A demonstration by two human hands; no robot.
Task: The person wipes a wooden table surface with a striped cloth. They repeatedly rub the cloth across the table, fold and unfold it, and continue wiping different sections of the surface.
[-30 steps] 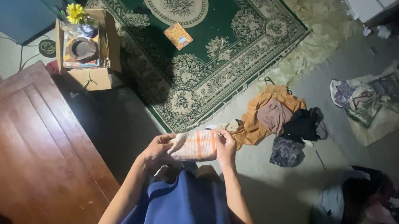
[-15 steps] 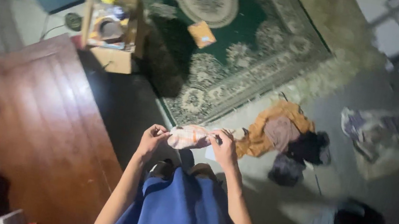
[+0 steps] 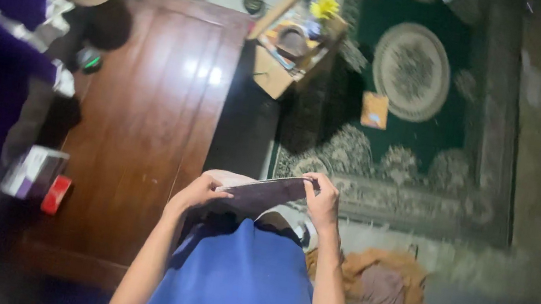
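Note:
I stand looking down over my blue shirt. Both hands hold a small folded cloth (image 3: 263,192), flat and greyish, stretched between them at waist height. My left hand (image 3: 199,191) grips its left edge, and my right hand (image 3: 322,201) pinches its right edge with the fingers curled over the top. The cloth hangs above the floor, between a brown wooden table (image 3: 146,126) on the left and a green patterned rug (image 3: 432,119) on the right.
A small wooden stand (image 3: 294,41) with a bowl and a yellow flower sits beyond the table. An orange booklet (image 3: 375,110) lies on the rug. Crumpled orange and dark clothes (image 3: 378,290) are heaped at my right. Boxes (image 3: 35,174) rest on the table's left side.
My view has swung to the left, so the table now fills the left and the clothes pile sits lower right. The cloth between my hands has been flattened into a neater fold.

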